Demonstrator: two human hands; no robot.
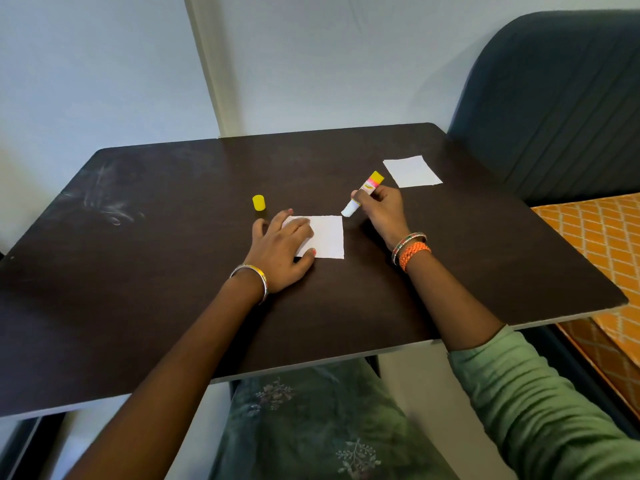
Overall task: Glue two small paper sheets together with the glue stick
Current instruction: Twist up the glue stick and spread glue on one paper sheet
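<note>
Two white paper sheets on dark matte table (173, 271): near sheet (327, 237) pinned flat under left hand (280, 251), fingers spread straight; far sheet (412, 171) lying well apart, far right. Right hand (381, 211) wrapped round glue stick (362, 194), bare white tip angled down just beside near sheet's far-right corner. Best to stroke lightly edge to edge, keeping thin paper pressed. Yellow cylindrical cap (259, 203) upright, far left.

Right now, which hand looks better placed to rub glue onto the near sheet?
The right hand. It already grips the uncapped glue stick, tip angled down beside the near sheet. The left hand lies flat on that sheet, pinning it to the table.
</note>
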